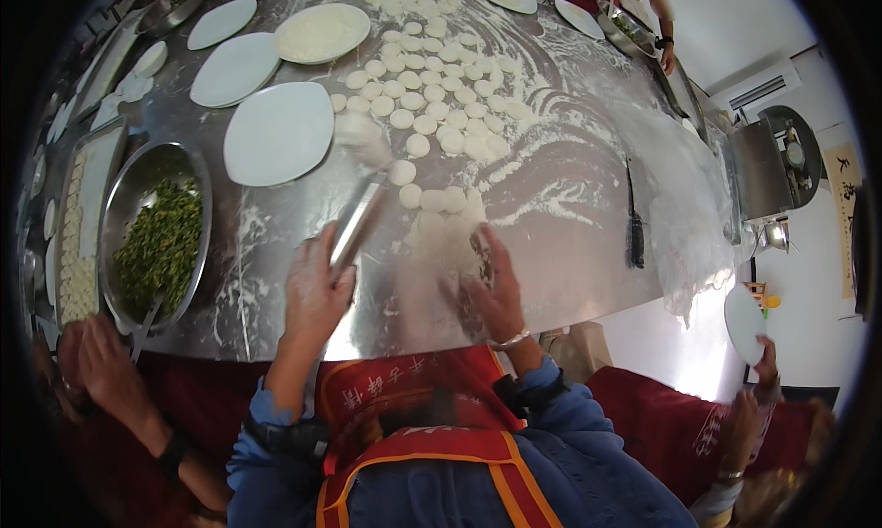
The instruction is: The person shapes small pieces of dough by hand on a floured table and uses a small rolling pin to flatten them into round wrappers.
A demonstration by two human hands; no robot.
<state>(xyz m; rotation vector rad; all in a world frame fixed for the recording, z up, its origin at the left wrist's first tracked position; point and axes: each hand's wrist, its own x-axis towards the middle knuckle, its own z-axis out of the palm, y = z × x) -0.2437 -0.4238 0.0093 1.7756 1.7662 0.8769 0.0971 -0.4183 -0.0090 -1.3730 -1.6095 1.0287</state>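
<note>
My left hand (318,290) is around the lower end of a shiny metal tool (358,218). Motion blurs the tool, and its exact kind is unclear. Beyond its far end is a blurred whitish shape (364,141). My right hand (499,287) has its fingers apart, beside a floury cluster of flattened dough rounds (441,221) near the front of the steel table (565,259). Nothing shows in that hand. Farther up the table lie several more small dough rounds (434,93), dusted with loose flour.
White plates (279,135) and a plate of flour (322,33) stand at left. A steel bowl of chopped green filling (162,245) sits beside a tray of dumplings (77,252). Crumpled plastic sheeting (689,204) covers the right edge. Other people's hands (110,363) are nearby.
</note>
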